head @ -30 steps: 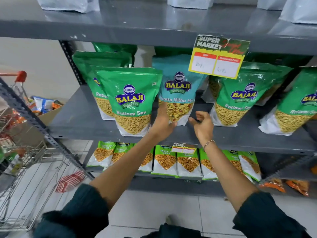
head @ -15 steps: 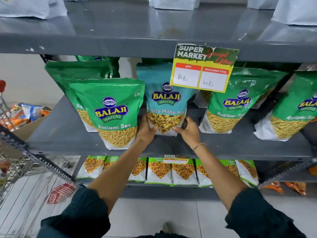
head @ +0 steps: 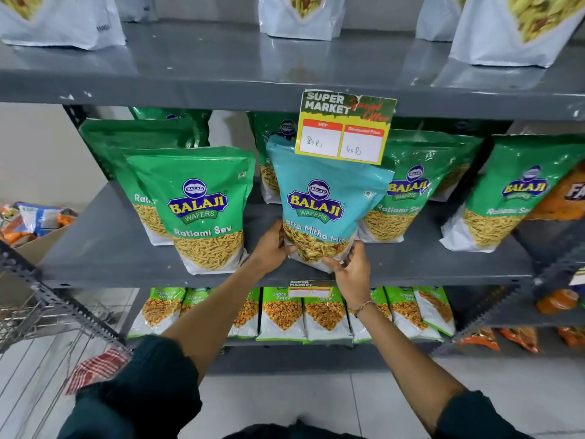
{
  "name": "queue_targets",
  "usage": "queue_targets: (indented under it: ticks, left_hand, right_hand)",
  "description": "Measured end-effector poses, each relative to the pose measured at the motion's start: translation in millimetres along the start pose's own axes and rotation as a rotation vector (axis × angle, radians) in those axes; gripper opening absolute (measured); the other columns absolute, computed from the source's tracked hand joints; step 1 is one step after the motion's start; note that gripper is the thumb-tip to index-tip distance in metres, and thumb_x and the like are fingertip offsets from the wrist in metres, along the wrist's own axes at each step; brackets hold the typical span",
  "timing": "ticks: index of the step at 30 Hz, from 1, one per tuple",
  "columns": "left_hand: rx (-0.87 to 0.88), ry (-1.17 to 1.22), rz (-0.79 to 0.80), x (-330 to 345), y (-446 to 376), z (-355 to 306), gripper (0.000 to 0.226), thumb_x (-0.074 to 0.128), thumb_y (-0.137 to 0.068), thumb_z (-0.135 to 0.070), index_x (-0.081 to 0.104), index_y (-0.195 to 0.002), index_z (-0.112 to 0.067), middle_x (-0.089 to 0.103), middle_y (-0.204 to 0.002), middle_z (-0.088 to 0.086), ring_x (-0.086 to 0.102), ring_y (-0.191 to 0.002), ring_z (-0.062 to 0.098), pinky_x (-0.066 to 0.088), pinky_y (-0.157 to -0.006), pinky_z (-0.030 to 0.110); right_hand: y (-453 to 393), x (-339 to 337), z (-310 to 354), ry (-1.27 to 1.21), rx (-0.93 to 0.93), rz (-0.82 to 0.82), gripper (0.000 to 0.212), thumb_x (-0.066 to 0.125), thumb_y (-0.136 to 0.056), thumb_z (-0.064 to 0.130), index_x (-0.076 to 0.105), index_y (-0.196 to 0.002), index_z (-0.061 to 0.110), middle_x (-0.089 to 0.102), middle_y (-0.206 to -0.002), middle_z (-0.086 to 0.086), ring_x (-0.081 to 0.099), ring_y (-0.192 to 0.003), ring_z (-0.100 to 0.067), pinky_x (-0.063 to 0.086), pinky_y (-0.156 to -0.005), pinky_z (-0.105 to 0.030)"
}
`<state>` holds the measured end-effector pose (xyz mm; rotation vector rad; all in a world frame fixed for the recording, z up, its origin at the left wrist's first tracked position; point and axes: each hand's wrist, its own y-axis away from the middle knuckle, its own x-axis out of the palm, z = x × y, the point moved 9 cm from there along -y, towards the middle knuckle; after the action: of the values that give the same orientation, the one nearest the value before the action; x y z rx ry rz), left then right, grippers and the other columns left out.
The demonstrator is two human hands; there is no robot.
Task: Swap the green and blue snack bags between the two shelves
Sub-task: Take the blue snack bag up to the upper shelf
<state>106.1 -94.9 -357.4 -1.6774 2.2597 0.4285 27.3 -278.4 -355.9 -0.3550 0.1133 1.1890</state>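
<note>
A blue Balaji Khatta Mitha Mix bag [head: 326,198] stands tilted at the front of the grey middle shelf [head: 120,248], its top under the price tag. My left hand [head: 272,248] grips its lower left corner and my right hand [head: 351,270] holds its bottom right edge. Green Ratlami Sev bags stand on the same shelf: one [head: 199,207] to the left, others [head: 414,188] behind and to the right. The upper shelf [head: 221,71] carries white-bottomed bags [head: 300,17] whose tops are cut off.
A yellow Super Market price tag [head: 345,128] hangs from the upper shelf edge. Small green-topped bags [head: 281,312] line the lower shelf. A wire shopping cart [head: 41,327] stands at left, a cardboard box of snacks [head: 34,223] behind it. Orange packets [head: 519,337] lie at right.
Both hands closed on the base of the blue bag and drew it forward toward the shelf's front edge, tilting it. The camera moved closer and tipped upward.
</note>
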Motion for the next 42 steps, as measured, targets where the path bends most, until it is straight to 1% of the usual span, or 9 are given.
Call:
queue_targets:
  ticks: [2,7,15,19,23,27,31,37,42]
  left_hand:
    - [0.015,-0.011,-0.008,3.1,13.5,-5.4,0.055,0.067,-0.077,-0.005,0.043,-0.125,-0.015,0.061,-0.124,0.011,0.055,-0.118,0.025,0.044,-0.104,0.05]
    - [0.066,-0.031,-0.005,9.4,64.7,-20.1,0.053,0.073,-0.074,-0.004,0.046,-0.119,-0.004,0.064,-0.117,0.016,0.061,-0.109,0.031,0.049,-0.096,0.05]
    - [0.186,-0.063,0.042,-13.4,157.2,-68.5,0.055,0.073,-0.076,-0.022,0.038,-0.116,-0.009,0.054,-0.093,0.004,0.053,-0.087,0.021,0.044,-0.082,0.041]
    - [0.256,-0.059,-0.001,-43.0,183.0,-113.7,0.042,0.072,-0.078,-0.016,0.038,-0.102,-0.007,0.038,-0.073,-0.004,0.037,-0.067,0.009,0.036,-0.065,0.028]
    - [0.31,-0.031,-0.061,-86.3,200.1,-166.5,0.041,0.076,-0.074,-0.018,0.043,-0.097,-0.012,0.05,-0.079,0.0,0.051,-0.077,0.016,0.047,-0.081,0.032]
    - [0.379,0.001,-0.144,-130.8,204.0,-219.5,0.051,0.08,-0.067,-0.023,0.049,-0.104,-0.008,0.062,-0.111,0.025,0.06,-0.1,0.031,0.047,-0.097,0.052]
    - [0.41,0.009,-0.175,-161.6,202.3,-268.9,0.042,0.075,-0.074,-0.015,0.048,-0.107,-0.01,0.066,-0.109,0.011,0.062,-0.103,0.024,0.051,-0.089,0.035]
    - [0.456,-0.005,-0.193,-201.1,178.2,-320.6,0.049,0.075,-0.074,-0.019,0.045,-0.111,-0.007,0.065,-0.102,0.009,0.061,-0.106,0.028,0.049,-0.091,0.035]
    - [0.488,-0.012,-0.218,-218.2,147.7,-355.7,0.034,0.068,-0.079,-0.002,0.047,-0.106,-0.002,0.05,-0.109,0.037,0.064,-0.077,0.009,0.048,-0.069,0.018]
  right_hand:
    - [11.5,-9.1,3.5,-0.003,0.009,0.009,0.063,0.074,-0.068,0.031,0.042,-0.121,0.02,0.062,-0.118,-0.006,0.059,-0.11,-0.019,0.051,-0.09,-0.039]
    - [54.8,-31.4,9.9,0.044,0.032,0.018,0.044,0.075,-0.067,0.03,0.046,-0.098,0.017,0.066,-0.094,-0.011,0.064,-0.09,-0.027,0.052,-0.078,-0.058]
    - [112.4,-51.7,84.8,-0.07,-0.051,0.143,0.049,0.074,-0.07,0.003,0.044,-0.102,0.024,0.06,-0.103,0.007,0.058,-0.095,0.0,0.049,-0.089,-0.025]
    - [113.7,-57.1,133.4,-0.118,-0.111,0.207,0.053,0.075,-0.069,0.006,0.044,-0.107,0.026,0.059,-0.105,0.009,0.059,-0.097,-0.005,0.049,-0.091,-0.031]
    - [106.3,-67.3,203.7,-0.1,-0.231,0.197,0.053,0.078,-0.068,0.012,0.048,-0.112,0.015,0.062,-0.105,0.004,0.061,-0.095,-0.003,0.05,-0.077,-0.012]
    - [87.6,-78.9,273.0,-0.181,-0.331,0.153,0.044,0.08,-0.063,0.006,0.058,-0.101,0.012,0.067,-0.1,-0.004,0.065,-0.091,-0.012,0.054,-0.078,-0.017]
    - [62.5,-83.8,326.5,-0.228,-0.393,0.146,0.038,0.081,-0.061,0.008,0.066,-0.095,0.011,0.071,-0.102,-0.011,0.067,-0.096,-0.023,0.054,-0.086,-0.036]
    - [21.6,-79.8,384.7,-0.174,-0.44,0.103,0.023,0.081,-0.062,0.015,0.069,-0.082,0.016,0.072,-0.084,0.0,0.067,-0.08,-0.015,0.055,-0.073,-0.026]
    - [-27.3,-70.1,409.4,-0.166,-0.442,0.109,0.021,0.081,-0.064,0.014,0.067,-0.078,0.021,0.071,-0.084,0.0,0.066,-0.08,-0.013,0.054,-0.076,-0.028]
